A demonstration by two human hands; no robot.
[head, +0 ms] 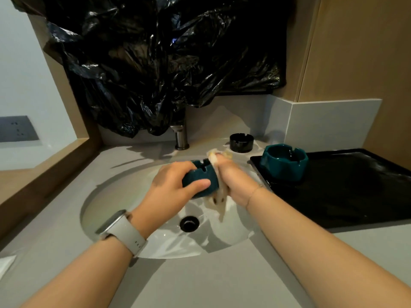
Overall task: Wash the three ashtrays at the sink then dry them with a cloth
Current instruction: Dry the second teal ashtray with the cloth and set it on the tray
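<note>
My left hand (171, 185) grips a teal ashtray (202, 174) tipped on its side above the white sink basin (124, 196). My right hand (235, 181) presses a pale cloth (219, 202) against the ashtray's open face; the cloth's end hangs down toward the drain (189, 223). A second teal ashtray (283, 160) stands upright on the near-left corner of a black tray (347, 187). A black ashtray (241, 142) sits on the counter behind the basin, to the right of the tap.
The tap's metal base (181, 138) rises at the back of the basin, its top hidden under a large black plastic bag (155, 63). Grey counter (200, 285) surrounds the sink. A wooden ledge (44, 174) runs along the left, and a wall socket (17, 128) sits beyond it.
</note>
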